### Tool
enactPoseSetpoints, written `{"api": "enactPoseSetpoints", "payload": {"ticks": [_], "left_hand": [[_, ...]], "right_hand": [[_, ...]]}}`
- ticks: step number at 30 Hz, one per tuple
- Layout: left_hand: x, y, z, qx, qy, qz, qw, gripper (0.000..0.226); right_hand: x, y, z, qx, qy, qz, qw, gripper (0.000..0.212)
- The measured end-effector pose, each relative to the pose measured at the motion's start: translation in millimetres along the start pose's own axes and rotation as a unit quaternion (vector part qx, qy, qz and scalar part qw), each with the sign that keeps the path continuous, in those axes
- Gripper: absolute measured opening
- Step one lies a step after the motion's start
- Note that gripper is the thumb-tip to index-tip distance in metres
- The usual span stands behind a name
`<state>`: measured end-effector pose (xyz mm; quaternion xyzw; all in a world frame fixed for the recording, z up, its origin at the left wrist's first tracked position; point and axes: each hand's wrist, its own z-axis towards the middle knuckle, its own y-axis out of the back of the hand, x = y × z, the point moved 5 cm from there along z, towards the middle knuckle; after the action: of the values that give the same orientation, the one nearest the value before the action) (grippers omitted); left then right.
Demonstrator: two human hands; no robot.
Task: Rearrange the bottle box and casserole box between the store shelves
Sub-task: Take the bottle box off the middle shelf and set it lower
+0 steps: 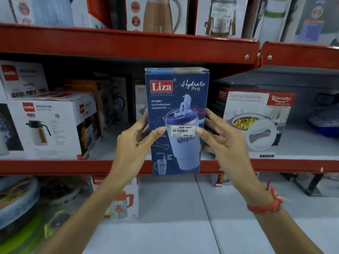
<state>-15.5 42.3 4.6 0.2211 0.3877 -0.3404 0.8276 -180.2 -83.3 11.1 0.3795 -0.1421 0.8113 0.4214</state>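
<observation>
A blue Liza Hydrate Pro bottle box (177,121) is held upright in front of the red middle shelf (55,166), gripped at its sides by the left hand (134,142) and the right hand (222,142), thumbs pressed on its front beside the price sticker (182,131). The Sigma Marbella casserole box (256,120) is seen standing on that shelf, just right of it.

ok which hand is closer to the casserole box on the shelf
Right. The right hand grips the blue bottle box on the side next to the casserole box; the left hand is on the far side.
</observation>
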Motion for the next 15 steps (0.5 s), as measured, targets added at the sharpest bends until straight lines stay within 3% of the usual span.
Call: {"api": "enactPoseSetpoints", "payload": {"ticks": [9,15], "left_hand": [[-3,-17,-55,-0.008,0.039,-0.043,0.998,0.065],[13,-34,-85,0.030,0.080,-0.049,0.995,0.063]], "right_hand": [[-5,26,-68,-0.024,-0.062,0.068,0.995,0.049],[-24,45,-106,-0.022,-0.106,0.054,0.993,0.050]]}}
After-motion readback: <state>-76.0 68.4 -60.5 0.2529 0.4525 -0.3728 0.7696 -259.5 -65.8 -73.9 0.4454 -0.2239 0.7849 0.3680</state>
